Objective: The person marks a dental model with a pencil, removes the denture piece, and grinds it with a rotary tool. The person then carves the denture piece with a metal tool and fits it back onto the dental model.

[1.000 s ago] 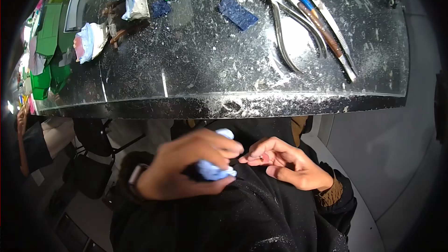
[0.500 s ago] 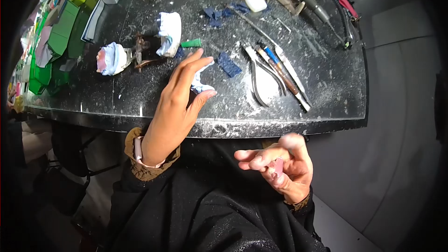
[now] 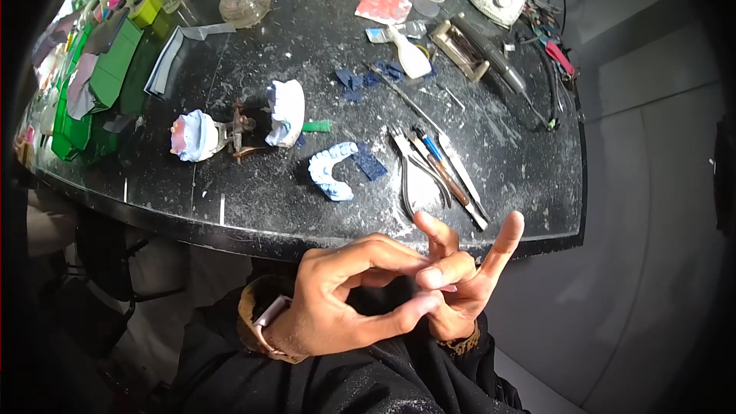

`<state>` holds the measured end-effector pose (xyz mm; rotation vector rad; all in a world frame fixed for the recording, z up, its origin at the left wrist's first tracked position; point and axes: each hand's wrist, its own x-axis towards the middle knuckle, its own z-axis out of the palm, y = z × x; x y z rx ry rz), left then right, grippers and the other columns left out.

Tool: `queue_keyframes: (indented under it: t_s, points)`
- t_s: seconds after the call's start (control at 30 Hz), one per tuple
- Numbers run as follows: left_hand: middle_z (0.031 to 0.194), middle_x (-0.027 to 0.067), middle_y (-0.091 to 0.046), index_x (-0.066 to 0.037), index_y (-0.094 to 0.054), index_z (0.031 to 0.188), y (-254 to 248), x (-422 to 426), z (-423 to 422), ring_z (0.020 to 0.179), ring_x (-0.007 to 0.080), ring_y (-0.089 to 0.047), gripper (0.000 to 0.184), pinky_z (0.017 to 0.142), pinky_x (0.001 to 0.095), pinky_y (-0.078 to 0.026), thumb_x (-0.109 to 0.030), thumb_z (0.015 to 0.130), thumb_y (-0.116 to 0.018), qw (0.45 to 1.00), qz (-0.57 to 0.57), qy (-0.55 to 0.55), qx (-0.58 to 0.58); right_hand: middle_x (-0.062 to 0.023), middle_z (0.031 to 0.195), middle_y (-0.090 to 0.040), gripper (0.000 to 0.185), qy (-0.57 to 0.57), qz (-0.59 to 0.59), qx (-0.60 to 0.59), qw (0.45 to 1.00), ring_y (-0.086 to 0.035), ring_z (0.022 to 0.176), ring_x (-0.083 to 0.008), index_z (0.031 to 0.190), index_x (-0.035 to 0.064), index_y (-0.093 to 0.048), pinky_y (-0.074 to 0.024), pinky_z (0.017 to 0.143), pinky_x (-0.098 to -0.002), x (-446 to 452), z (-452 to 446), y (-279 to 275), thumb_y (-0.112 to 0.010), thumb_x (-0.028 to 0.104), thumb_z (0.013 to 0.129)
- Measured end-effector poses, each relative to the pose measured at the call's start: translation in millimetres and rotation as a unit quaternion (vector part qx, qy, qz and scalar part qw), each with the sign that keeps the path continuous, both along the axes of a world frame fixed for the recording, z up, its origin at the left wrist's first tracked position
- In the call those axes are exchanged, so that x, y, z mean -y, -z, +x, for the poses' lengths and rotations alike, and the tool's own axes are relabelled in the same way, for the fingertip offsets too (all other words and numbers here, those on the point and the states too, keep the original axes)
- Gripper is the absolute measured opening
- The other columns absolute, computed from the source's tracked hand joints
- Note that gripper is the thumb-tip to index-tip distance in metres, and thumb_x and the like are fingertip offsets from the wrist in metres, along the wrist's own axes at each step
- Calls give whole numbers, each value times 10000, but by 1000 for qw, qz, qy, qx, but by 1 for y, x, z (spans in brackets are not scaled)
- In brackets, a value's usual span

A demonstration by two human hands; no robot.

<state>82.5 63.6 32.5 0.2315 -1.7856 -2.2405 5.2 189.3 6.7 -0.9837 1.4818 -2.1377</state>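
Observation:
My left hand [image 3: 326,303] and my right hand [image 3: 465,285] meet in front of the bench's edge. Between their fingertips a small pink denture piece [image 3: 451,288] barely shows; fingers cover most of it. Right thumb and fingers pinch it, while two other right fingers stick out. Left thumb and fingertips close in from the other side, touching at the right hand's fingers. On the bench beyond lies a blue-white horseshoe-shaped dental cast [image 3: 320,172], apart from both hands. Farther left, an articulator [image 3: 244,132] stands between two more casts, one [image 3: 285,111] blue-white, the other [image 3: 195,136] with pink on it.
Pliers [image 3: 406,172] and slim hand tools [image 3: 452,172] lie near the front edge. A rotary handpiece [image 3: 491,54] and a white bottle [image 3: 410,55] sit behind them. Green boxes [image 3: 115,69] line the left side, near a glass burner [image 3: 244,4]. White dust covers the black bench.
My left hand has left the horseshoe-shaped cast and come down to my right hand, joining it at the pink denture piece. The view has tilted up, showing more of the bench's back.

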Motion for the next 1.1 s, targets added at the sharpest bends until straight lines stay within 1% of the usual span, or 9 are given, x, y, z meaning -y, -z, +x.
queue_keyframes:
  t_s: [0.13,0.3,0.37,0.47,0.53,0.6,0.63,0.77,1.1]
  points:
    - [867,116,-635,47,-610,908,13,-2,-13,770,113,-619,212,633,198,-507,8,720,-701,993,65,-40,-87,48,952,-657,721,33,-27,-82,996,-416,1216,-324,1344,-24,-159,-208,1056,-467,9,-14,11,-627,66,803]
    - [888,171,-626,84,-594,907,8,4,-20,885,225,-634,174,748,258,-546,113,738,-622,985,148,-60,-70,-104,1205,-542,844,29,10,-144,989,-371,1249,-344,1350,-34,-32,-213,1046,-472,8,-40,-6,-624,10,749]
    - [816,167,-608,79,-575,874,5,9,-27,802,224,-639,212,692,321,-562,163,682,-602,982,132,-90,-100,-157,1306,-440,598,60,57,-232,969,-364,1253,-344,1298,-18,-277,-231,1037,-459,15,-79,-25,-587,44,790]
    - [750,160,-589,72,-561,855,-1,15,-30,718,228,-637,251,630,368,-574,201,640,-568,983,92,-117,-111,-207,1310,-414,286,189,301,-450,819,-362,1249,-346,1137,27,-533,-265,1029,-417,28,-148,-36,-525,103,861]
    - [745,156,-588,67,-566,866,-4,18,-31,703,227,-637,262,626,357,-572,198,640,-566,985,66,-122,-100,-216,1277,-438,291,208,338,-508,765,-377,1231,-353,1138,24,-527,-298,1012,-404,42,-188,-11,-535,118,862]
    - [737,149,-586,58,-573,881,-10,20,-32,691,226,-638,274,620,343,-570,194,643,-569,988,41,-129,-69,-196,1258,-456,296,169,370,-473,782,-412,1189,-349,1130,28,-531,-348,961,-424,53,-211,8,-546,118,849]
    - [734,144,-586,52,-577,887,-9,22,-33,688,224,-638,279,617,338,-568,190,644,-572,987,40,-128,-85,-169,1218,-482,333,186,382,-583,692,-471,1094,-333,1141,44,-526,-397,883,-415,59,-222,13,-561,87,813]
    - [774,146,-613,51,-607,891,-2,25,-39,752,220,-650,274,634,287,-570,169,645,-630,978,71,-132,-146,-140,1080,-525,408,239,450,-580,636,-514,942,-296,1188,77,-496,-427,788,-386,70,-229,12,-548,69,784]
    - [847,144,-585,58,-609,956,-2,32,-47,771,214,-645,321,645,280,-565,177,658,-622,974,52,-143,-168,-171,984,-467,723,266,391,-561,679,-516,829,-315,1275,-7,-351,-440,746,-373,78,-239,19,-526,-147,588]
